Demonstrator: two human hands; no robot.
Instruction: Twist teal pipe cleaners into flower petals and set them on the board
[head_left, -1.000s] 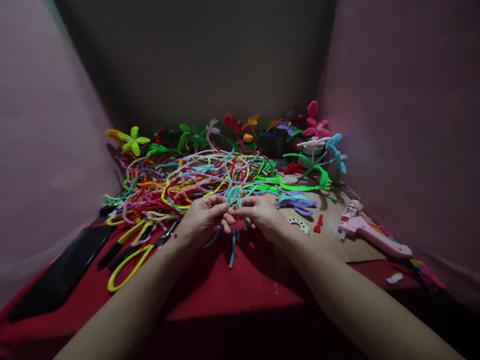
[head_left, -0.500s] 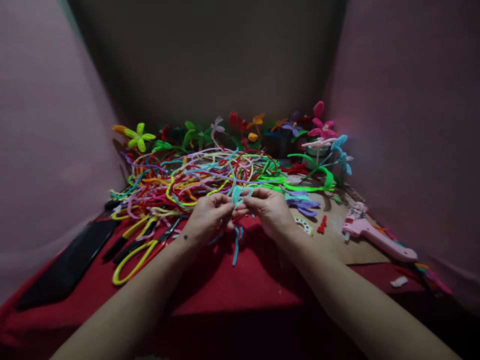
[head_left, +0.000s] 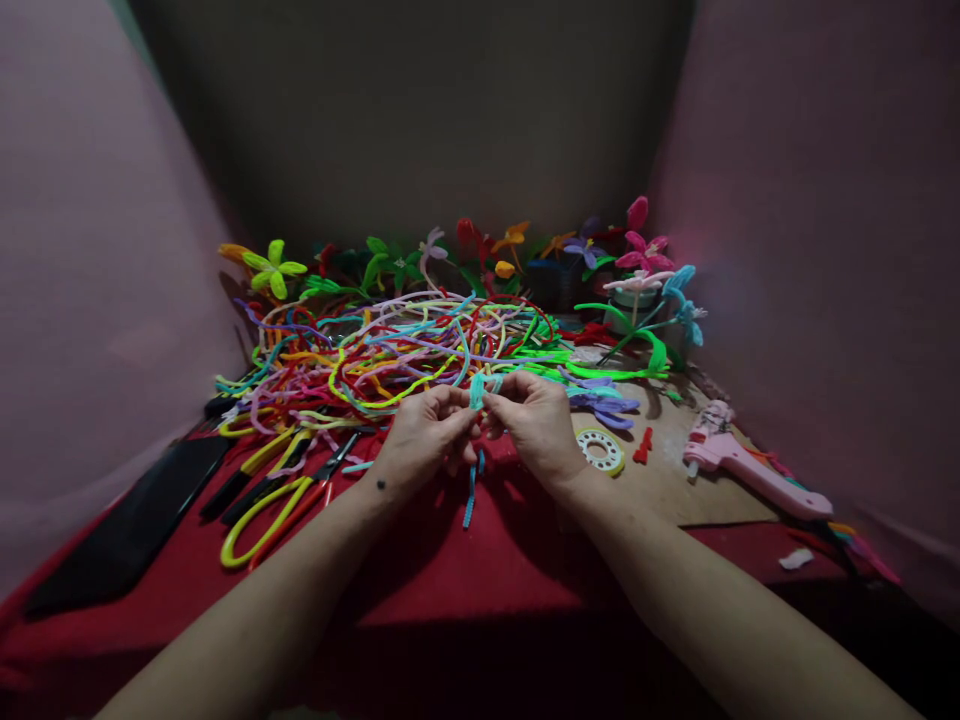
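Between my two hands is a turquoise pipe cleaner (head_left: 478,388), bent into narrow loops. My left hand (head_left: 431,430) pinches its left side between thumb and fingers. From the right, my right hand (head_left: 534,425) grips the same piece, thumb tip close to the left one. A short blue pipe cleaner piece (head_left: 471,500) shows below the hands, over the red cloth; whether it joins the held piece is hidden. Beyond my fingers spreads a tangled heap of many-coloured pipe cleaners (head_left: 390,350).
Yellow-handled scissors (head_left: 240,540) and a black flat object (head_left: 131,530) lie at left. At right, a tape roll (head_left: 600,452), a red piece (head_left: 643,446) and a pink glue gun (head_left: 750,465) rest on a brown board (head_left: 660,500). Pipe cleaner flowers (head_left: 276,268) line the back.
The turquoise loops have turned a little between my fingers and look narrower. My right hand has shifted slightly, uncovering more of the tape roll.
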